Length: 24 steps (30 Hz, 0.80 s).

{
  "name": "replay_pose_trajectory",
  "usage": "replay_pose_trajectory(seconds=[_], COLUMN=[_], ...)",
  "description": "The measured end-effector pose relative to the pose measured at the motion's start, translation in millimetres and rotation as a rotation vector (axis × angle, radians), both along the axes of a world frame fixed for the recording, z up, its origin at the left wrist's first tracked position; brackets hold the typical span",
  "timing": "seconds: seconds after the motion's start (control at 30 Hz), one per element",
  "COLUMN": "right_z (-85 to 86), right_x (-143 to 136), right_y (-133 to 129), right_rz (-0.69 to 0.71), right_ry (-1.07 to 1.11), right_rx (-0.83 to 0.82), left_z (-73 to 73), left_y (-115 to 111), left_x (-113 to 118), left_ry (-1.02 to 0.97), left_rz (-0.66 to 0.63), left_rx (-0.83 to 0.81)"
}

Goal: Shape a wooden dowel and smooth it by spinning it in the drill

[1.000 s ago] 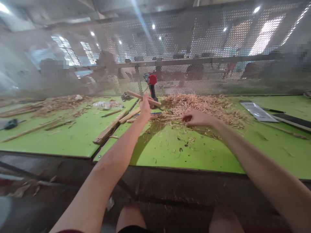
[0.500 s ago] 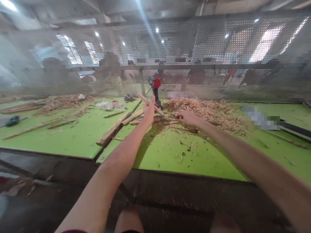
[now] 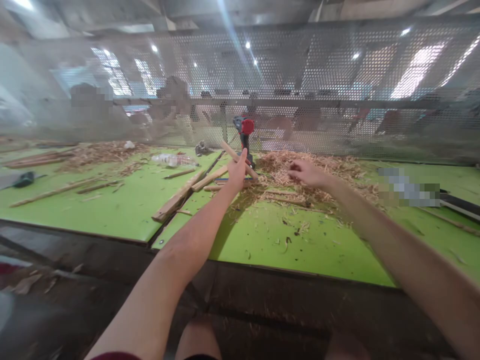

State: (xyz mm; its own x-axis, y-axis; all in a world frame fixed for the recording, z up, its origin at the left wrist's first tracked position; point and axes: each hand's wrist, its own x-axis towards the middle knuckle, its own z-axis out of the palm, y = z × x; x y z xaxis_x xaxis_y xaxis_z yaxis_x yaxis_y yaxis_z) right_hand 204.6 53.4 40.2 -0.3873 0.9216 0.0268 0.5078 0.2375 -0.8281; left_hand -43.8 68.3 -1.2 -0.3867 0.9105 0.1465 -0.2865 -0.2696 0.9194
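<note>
My left hand (image 3: 237, 175) is closed around a short wooden stick (image 3: 229, 150), thumb up, and the stick slants across the grip. Just behind that hand a red and black cordless drill (image 3: 245, 127) stands upright. My right hand (image 3: 305, 174) hovers at the near side of a heap of wood shavings (image 3: 337, 167), fingers loosely bent and apart, with nothing visible in them. Between and below the hands lie thin wooden sticks (image 3: 287, 199) among scattered curls. A thicker wooden strip (image 3: 176, 197) rests left of my left forearm.
The green tabletop (image 3: 240, 240) has a seam left of centre. On its left part lie a clear plastic bottle (image 3: 174, 159), thin sticks (image 3: 56, 192) and more shavings (image 3: 101, 152). A perforated screen (image 3: 300, 75) rises behind. A partly blurred-out object (image 3: 408, 187) lies at right.
My right hand has moved right and slightly up, away from the sticks toward the shavings heap, and its fingers have loosened. My left hand still holds the wooden stick. The view has shifted slightly.
</note>
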Motion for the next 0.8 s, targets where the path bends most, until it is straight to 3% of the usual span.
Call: replay_pose_trajectory(seconds=[0.13,0.37,0.53,0.8], right_z=[12.1,-4.8,-2.7,-12.8], right_x=[13.8,19.7,12.8,11.6], right_y=[-20.3,-39.3,-49.5,-50.6], right_rz=[0.007,-0.012,-0.076,0.045], right_ry=[0.154,0.244,0.063,0.136], right_rx=[-0.09,-0.167,-0.007,0.147], left_z=[-0.8,-3.4,0.5,6.9], left_y=[2.6,2.9,-3.7,-10.3], left_x=[4.0,10.4,17.7,23.8], left_ry=[-0.024,-0.136,-0.194,-0.421], left_rz=[0.059,-0.115,-0.137,-0.105], left_rx=[-0.024,-0.091,-0.132,-0.142])
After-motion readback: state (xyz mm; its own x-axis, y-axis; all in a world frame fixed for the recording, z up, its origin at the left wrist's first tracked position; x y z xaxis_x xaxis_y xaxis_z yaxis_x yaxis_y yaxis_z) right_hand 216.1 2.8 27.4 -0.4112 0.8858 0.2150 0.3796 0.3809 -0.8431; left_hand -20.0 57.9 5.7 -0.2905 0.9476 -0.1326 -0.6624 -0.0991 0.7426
